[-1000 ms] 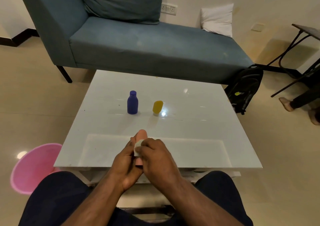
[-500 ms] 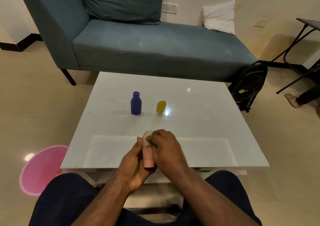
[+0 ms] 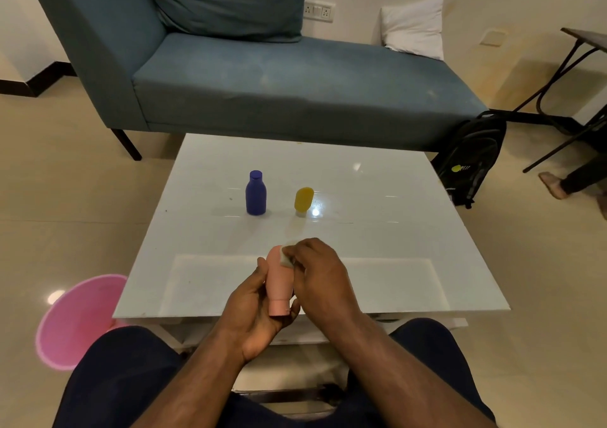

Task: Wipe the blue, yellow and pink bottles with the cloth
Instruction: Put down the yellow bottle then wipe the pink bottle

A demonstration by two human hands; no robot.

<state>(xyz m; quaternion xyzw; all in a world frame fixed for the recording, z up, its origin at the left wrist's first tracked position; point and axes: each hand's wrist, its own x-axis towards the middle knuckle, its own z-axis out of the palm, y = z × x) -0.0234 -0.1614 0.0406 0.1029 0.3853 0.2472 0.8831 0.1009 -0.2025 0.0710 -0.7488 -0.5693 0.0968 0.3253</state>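
From the head camera I look down on a white glass worktop (image 3: 377, 230) under both hands. Beyond the hands, well apart from them, the blue bottle (image 3: 256, 193) stands upright with the yellow bottle (image 3: 303, 200) just to its right, resting on its cap. My left hand (image 3: 253, 309) is wrapped around the pink bottle (image 3: 279, 280), held above the worktop's near edge with its cap toward me. My right hand (image 3: 320, 276) pinches a small white cloth (image 3: 286, 257) against the bottle's far end. I judge the pink bottle's wipe to be the step in hand; next, the cloth should travel down toward the cap while the left hand turns the bottle.
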